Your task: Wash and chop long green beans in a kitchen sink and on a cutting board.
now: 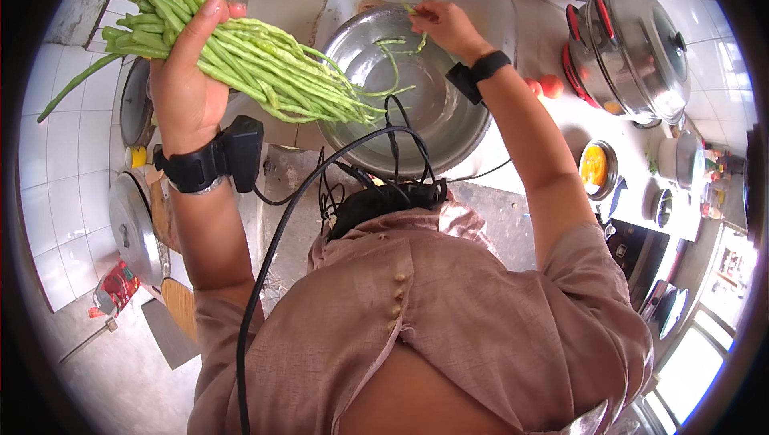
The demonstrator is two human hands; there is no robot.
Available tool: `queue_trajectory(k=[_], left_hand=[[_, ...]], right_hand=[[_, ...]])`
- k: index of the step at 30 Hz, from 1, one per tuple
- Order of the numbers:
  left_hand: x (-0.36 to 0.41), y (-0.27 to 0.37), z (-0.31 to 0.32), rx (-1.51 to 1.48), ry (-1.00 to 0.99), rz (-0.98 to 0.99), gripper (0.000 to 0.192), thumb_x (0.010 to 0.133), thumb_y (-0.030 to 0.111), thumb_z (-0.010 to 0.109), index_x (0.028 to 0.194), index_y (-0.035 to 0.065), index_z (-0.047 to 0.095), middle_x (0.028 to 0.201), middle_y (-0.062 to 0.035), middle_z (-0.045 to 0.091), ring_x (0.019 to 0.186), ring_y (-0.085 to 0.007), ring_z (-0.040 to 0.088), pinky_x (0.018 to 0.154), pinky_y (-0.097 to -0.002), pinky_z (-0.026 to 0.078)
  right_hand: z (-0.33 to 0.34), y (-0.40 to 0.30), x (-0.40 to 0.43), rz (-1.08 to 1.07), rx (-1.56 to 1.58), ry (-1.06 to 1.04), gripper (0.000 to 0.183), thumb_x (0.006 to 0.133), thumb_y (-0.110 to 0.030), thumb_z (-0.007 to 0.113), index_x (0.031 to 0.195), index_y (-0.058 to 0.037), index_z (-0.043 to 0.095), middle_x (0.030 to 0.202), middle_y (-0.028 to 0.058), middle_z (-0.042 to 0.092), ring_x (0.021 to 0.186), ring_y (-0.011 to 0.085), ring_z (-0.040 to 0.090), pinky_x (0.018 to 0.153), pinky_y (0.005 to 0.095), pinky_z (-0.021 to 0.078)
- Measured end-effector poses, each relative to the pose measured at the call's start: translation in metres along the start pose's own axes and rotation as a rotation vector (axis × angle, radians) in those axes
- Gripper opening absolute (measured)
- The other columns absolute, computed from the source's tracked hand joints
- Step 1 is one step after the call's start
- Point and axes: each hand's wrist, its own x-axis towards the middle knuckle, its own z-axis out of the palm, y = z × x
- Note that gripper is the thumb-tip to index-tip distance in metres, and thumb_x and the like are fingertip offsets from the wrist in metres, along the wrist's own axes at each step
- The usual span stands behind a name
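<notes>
My left hand (195, 68) is raised at the upper left, closed around a thick bunch of green long beans (282, 71). The tips of the bunch reach over the rim of a large metal basin (360, 152). Above the basin's far right side, my right hand (444, 26) pinches a short piece of bean (423, 43) between its fingers. A few loose beans (393, 68) lie in the basin, which appears to contain water. The basin sits at a white sink (504, 11).
A steamer pot (643, 53) with a glass lid stands at the right, near red tomatoes (551, 86). Further along is a bowl of yellow-orange food (593, 167). A cleaver (171, 330) and a round metal lid (132, 231) are at the left. A black cable (264, 267) crosses my front.
</notes>
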Motion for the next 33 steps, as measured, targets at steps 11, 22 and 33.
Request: queue_trajectory(k=[11, 22, 33], left_hand=[[-0.022, -0.012, 0.011, 0.074, 0.117, -0.051, 0.021, 0.082, 0.004, 0.067, 0.1, 0.0015, 0.058, 0.09, -0.0073, 0.062, 0.083, -0.0205, 0.062, 0.073, -0.0334, 0.05], [-0.029, -0.029, -0.001, 0.049, 0.144, -0.085, 0.02, 0.082, 0.003, 0.067, 0.099, 0.0011, 0.059, 0.09, -0.0071, 0.062, 0.083, -0.0208, 0.063, 0.074, -0.0328, 0.049], [-0.021, -0.035, -0.012, 0.051, 0.168, -0.088, 0.021, 0.08, 0.003, 0.069, 0.098, 0.0013, 0.059, 0.09, -0.0067, 0.062, 0.083, -0.0202, 0.063, 0.072, -0.0328, 0.051]], right_hand=[[0.081, 0.061, 0.021, 0.125, -0.9, -0.273, 0.025, 0.083, -0.009, 0.048, 0.104, -0.0077, 0.062, 0.111, 0.017, 0.061, 0.101, 0.0334, 0.06, 0.084, 0.0428, 0.0498], [0.075, 0.015, -0.05, -0.069, -0.668, -0.657, 0.016, 0.078, -0.007, 0.052, 0.092, -0.0057, 0.06, 0.086, 0.0148, 0.064, 0.087, 0.0348, 0.063, 0.074, 0.0455, 0.0497], [0.009, -0.038, -0.03, -0.025, -0.562, -0.478, 0.024, 0.087, -0.018, 0.054, 0.106, -0.0032, 0.057, 0.089, 0.0146, 0.066, 0.073, 0.0281, 0.063, 0.063, 0.0385, 0.0483]])
